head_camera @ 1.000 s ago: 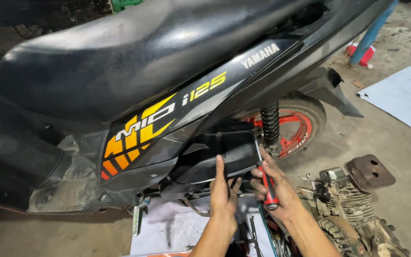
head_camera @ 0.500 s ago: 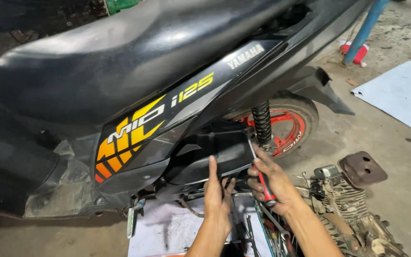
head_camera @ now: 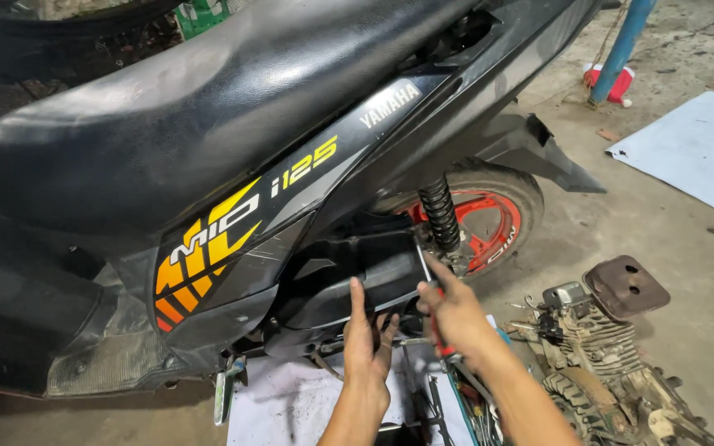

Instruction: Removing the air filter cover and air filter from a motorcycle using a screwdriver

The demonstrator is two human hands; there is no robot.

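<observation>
both hands (head_camera: 411,330) slightly higher on black cover (head_camera: 357,277), screwdriver (head_camera: 442,340) half-hidden

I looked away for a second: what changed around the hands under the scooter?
Little. The right hand shifted slightly up toward the black cover, index finger now reaching its edge, keeping the red-handled screwdriver. The left hand stayed flat against the cover. Scooter and engine parts unchanged.

Black plastic cover (head_camera: 357,277) under scooter side, red-handled screwdriver (head_camera: 442,343) upright
</observation>
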